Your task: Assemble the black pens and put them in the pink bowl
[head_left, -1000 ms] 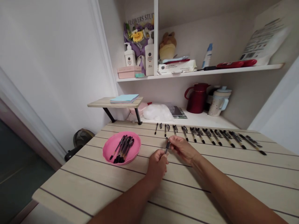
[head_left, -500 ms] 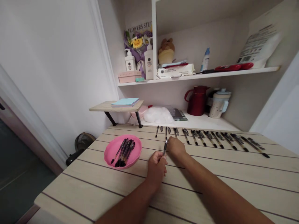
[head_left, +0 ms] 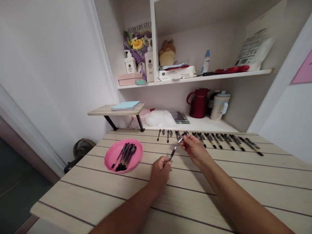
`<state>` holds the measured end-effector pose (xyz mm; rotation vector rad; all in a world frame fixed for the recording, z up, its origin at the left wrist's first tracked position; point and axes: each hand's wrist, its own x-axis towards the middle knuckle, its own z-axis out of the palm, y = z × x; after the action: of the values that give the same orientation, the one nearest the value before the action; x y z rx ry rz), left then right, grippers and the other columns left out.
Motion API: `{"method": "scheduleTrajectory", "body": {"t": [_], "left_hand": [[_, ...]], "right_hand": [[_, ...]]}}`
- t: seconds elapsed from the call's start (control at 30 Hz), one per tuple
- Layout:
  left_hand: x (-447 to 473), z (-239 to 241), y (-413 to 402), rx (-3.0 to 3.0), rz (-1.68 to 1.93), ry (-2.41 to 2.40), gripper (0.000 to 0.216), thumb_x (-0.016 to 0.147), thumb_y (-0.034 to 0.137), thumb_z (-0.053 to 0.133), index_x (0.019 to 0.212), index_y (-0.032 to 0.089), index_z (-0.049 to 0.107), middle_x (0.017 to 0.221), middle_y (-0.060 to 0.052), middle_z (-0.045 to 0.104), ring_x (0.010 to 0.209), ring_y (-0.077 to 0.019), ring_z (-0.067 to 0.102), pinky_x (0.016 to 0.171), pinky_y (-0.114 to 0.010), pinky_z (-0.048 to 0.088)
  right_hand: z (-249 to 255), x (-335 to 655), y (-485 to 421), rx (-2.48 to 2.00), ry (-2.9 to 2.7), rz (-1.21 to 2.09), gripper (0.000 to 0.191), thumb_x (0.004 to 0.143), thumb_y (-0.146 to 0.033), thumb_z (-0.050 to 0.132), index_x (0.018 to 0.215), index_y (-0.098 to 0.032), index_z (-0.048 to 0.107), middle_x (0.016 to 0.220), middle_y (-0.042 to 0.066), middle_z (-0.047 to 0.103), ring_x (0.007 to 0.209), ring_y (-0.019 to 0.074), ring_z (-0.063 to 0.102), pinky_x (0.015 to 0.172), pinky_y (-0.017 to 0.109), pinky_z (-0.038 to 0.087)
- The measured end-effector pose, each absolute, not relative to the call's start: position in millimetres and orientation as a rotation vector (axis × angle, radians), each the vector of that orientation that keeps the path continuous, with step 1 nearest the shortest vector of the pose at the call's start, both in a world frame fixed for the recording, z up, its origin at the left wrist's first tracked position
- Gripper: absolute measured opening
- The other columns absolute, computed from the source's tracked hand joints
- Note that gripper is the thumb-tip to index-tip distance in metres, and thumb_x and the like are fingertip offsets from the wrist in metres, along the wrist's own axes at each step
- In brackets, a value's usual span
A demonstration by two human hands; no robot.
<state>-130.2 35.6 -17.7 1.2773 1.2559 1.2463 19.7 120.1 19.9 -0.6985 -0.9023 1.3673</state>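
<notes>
Left hand: one, closed round a pen; bare tip pointing up and away from us, rear of the barrel hidden in our grasp.

Right hand: one, thumb and fingertips pinched on what we take for a clear cap with a shiny clip. Our two hands are apart, as are pen and cap.

Row of pens: across the far part of the tabletop, partly hidden by our right hand. At its left end, a leftmost pen with a loose cap just beside it. Spacing is tighter farther right; exact count we cannot give.

Pink dish: one, left of our left hand, holding a bundle of pens laid aslant.

Behind: low stand bearing blue paper; red jug, farther right.

Hazards, in our judgement: the cap is small and probably smooth, so a slack pinch could drop it among its lookalikes and confuse which belongs where. A right hand carried too low could brush the row and set slim barrels rolling out of line. The bare tip could ink the tabletop or our fingers if the left hand dips or turns carelessly.
</notes>
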Motion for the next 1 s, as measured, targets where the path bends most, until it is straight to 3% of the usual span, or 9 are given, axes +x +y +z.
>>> {"method": "scheduleTrajectory", "body": {"t": [0.57, 0.77, 1.0], "left_hand": [[-131, -22, 36, 1.29, 1.228, 1.24, 0.02, 0.076, 0.037, 0.051, 0.074, 0.018, 0.052, 0.056, 0.006, 0.047, 0.037, -0.0035, 0.033, 0.037, -0.017, 0.023], [-132, -24, 36, 1.305, 1.249, 1.207, 0.019, 0.075, 0.036, 0.05, 0.076, 0.017, 0.052, 0.057, 0.005, 0.048, 0.038, -0.0041, 0.034, 0.038, -0.017, 0.024], [-132, -27, 39, 1.308, 1.262, 1.272, 0.015, 0.074, 0.032, 0.048, 0.072, 0.017, 0.053, 0.053, 0.005, 0.048, 0.039, -0.0059, 0.032, 0.04, -0.018, 0.024]], "right_hand": [[22, 13, 107, -0.766, -1.023, 1.384, 0.031, 0.059, -0.036, 0.072, 0.074, -0.019, 0.051, 0.063, -0.004, 0.055, 0.05, 0.0059, 0.046, 0.044, 0.019, 0.032], [10, 5, 98, -0.783, -1.11, 1.414, 0.038, 0.06, -0.036, 0.071, 0.092, -0.019, 0.058, 0.062, -0.004, 0.055, 0.05, 0.0077, 0.045, 0.045, 0.02, 0.031], [1, -4, 90, -0.789, -1.194, 1.436, 0.031, 0.06, -0.04, 0.069, 0.08, -0.018, 0.059, 0.056, -0.004, 0.05, 0.047, 0.0069, 0.04, 0.043, 0.02, 0.028]]}}
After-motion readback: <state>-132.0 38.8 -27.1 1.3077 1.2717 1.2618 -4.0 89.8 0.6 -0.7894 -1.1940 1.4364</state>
